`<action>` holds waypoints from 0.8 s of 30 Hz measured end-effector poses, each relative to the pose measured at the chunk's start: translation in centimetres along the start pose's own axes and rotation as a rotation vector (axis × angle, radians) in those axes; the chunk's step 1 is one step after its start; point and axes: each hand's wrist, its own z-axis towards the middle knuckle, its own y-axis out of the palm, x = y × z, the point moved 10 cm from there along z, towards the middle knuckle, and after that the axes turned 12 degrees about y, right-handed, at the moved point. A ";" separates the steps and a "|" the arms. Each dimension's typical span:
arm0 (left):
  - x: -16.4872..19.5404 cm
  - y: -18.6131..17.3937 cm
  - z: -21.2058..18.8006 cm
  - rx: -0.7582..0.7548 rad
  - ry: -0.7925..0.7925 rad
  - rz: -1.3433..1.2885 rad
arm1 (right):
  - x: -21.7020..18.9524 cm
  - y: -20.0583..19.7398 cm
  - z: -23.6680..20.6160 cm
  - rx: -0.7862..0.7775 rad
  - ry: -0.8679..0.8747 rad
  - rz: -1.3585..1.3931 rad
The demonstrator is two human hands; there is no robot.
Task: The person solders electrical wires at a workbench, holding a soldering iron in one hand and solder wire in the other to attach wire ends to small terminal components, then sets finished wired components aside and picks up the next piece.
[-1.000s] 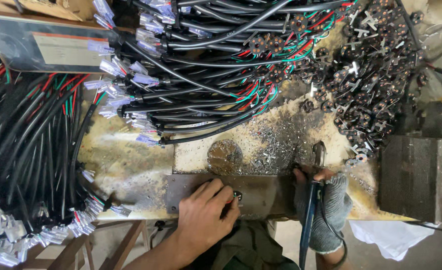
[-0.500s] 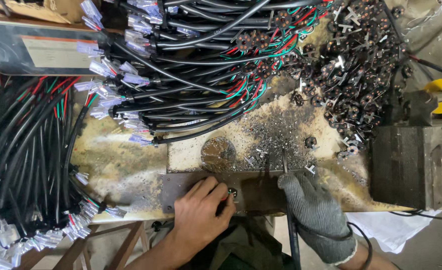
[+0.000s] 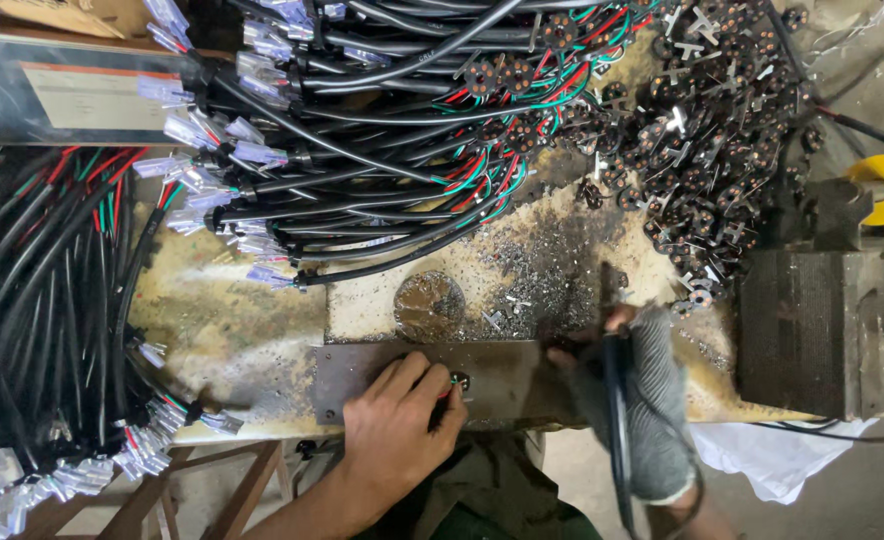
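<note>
Left hand [image 3: 394, 428]: your fingers pinched a small plug [image 3: 458, 381] onto the plate [image 3: 502, 375], steadying it.
Right hand [image 3: 634, 400]: gloved, wrapped around a tool [image 3: 614, 400] at 3 o'clock.
Cables [image 3: 362, 150]: piled at 12 o'clock, within reach.

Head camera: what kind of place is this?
Probably a small wiring workshop. Black cables with coloured wires lie in bundles, small connector parts are heaped up, and metal bits litter the worn bench by the hands.
</note>
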 end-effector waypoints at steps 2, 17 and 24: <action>-0.1 0.1 -0.1 -0.008 -0.013 -0.001 | -1.5 4.3 -3.2 0.034 -0.451 -0.445; 0.3 -0.4 -0.1 -0.012 -0.064 0.009 | 15.4 8.3 -2.1 -0.434 -0.021 -0.258; -0.1 -1.2 -1.5 0.128 -0.199 0.044 | 11.6 7.4 -2.7 -0.243 0.318 0.702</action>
